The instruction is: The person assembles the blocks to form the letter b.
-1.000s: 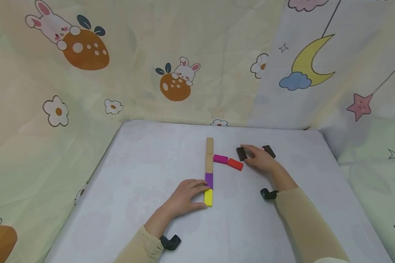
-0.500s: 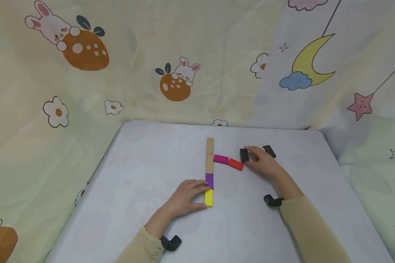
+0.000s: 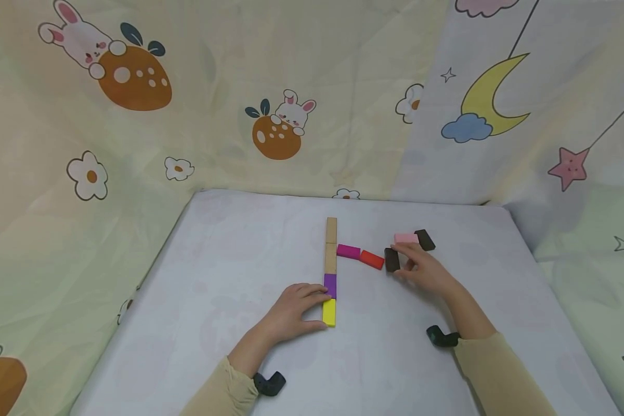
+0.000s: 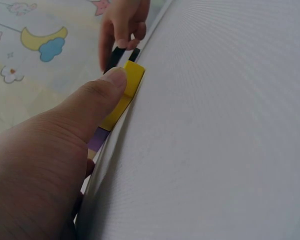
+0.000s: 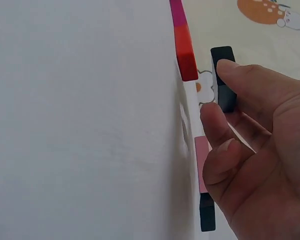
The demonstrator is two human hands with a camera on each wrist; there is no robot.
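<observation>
right hand has a black rectangular block pinched, just beside the red rectangular block. left hand grips a yellow rectangular block on the white cloth.

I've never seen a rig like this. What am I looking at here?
There is no machine: a person is working bare-handed. The wide picture comes from a camera worn on the head; the other two from one on each wrist. On the white table, two tan blocks, a purple block and a yellow block form a row, with a magenta block and a red block branching off. The left hand touches the yellow block. The right hand holds a black block; a pink block and another black block lie nearby.
</observation>
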